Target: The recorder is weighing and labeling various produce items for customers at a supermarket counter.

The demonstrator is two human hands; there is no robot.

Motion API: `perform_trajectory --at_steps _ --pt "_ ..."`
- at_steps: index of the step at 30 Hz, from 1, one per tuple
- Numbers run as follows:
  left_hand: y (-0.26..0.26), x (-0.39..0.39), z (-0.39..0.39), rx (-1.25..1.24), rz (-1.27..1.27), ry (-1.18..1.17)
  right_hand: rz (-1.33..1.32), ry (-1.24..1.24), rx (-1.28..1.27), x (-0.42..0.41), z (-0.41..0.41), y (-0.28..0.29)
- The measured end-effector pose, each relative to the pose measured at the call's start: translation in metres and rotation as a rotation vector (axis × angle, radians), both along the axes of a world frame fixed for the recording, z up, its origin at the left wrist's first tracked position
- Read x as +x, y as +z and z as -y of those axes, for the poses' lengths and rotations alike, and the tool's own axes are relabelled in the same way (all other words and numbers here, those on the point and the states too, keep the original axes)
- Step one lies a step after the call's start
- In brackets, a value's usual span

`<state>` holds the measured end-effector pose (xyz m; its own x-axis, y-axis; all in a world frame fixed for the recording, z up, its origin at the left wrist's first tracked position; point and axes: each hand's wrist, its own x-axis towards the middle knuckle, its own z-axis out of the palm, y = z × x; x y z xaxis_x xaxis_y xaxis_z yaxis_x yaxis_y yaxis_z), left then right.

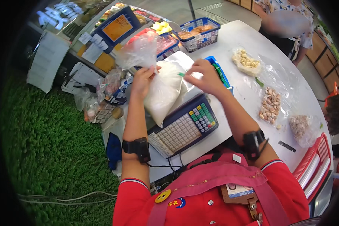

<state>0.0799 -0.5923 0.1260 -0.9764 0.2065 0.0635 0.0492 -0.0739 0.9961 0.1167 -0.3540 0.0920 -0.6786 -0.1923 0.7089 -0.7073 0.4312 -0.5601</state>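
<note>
A clear plastic bag full of a white, fine-grained substance (164, 90) leans over the metal pan of a weighing scale (183, 121). My left hand (143, 79) grips its gathered neck, and the loose bag top spreads out above the fingers. To the right of the bag, my right hand (203, 75) has thumb and fingertips together at a small green tie (181, 74). Behind that hand lies a blue tray (228, 86) holding green ties.
Blue baskets (199, 34) stand at the back. On the right are bags of peeled garlic (245, 60) and garlic cloves (270, 106), a black knife (287, 146) and a red basket (325, 141). A person (288, 25) stands across the table. Bagged goods (93, 108) sit left.
</note>
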Motion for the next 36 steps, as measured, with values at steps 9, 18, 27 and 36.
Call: perform_trajectory --at_steps 9,18,27,36 --pt "-0.006 0.001 -0.002 0.047 -0.044 0.150 -0.017 -0.453 0.318 -0.029 0.091 0.049" --pt "0.005 0.005 0.006 0.168 0.171 0.084 0.024 -0.149 0.178 -0.064 0.092 0.034" --pt "0.001 0.006 0.001 0.235 0.169 0.167 -0.020 -0.268 -0.057 -0.020 0.108 0.023" --pt "-0.006 0.007 -0.001 0.234 0.143 0.194 0.124 -0.328 -0.022 -0.038 0.102 0.017"
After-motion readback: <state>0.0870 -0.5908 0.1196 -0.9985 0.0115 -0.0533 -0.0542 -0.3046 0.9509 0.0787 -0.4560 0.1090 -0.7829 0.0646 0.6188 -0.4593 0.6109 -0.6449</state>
